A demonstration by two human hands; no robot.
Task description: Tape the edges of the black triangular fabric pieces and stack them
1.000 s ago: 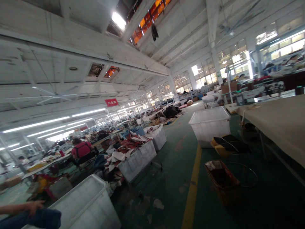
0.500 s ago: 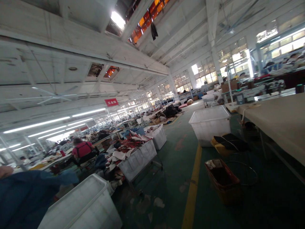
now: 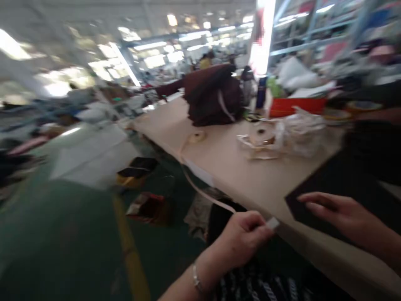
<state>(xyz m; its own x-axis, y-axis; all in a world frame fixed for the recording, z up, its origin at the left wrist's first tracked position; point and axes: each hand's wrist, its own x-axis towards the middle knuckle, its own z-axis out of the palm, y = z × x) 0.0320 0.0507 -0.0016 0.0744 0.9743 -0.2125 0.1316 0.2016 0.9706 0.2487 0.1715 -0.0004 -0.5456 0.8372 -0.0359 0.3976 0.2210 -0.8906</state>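
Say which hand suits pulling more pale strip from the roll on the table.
Left, probably: the left hand pinches the pale strip, while the right hand lies open over the dark fabric.

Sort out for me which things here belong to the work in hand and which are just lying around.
In use:
left hand, pinching pale tape
tape roll on the table
right hand, over dark fabric

Lying about:
brown garment bundle
bagged tape rolls
red box
blue bottle

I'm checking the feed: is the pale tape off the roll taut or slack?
Taut, it seems: the pale tape runs almost straight from the tape roll to the left hand, with no visible sag.
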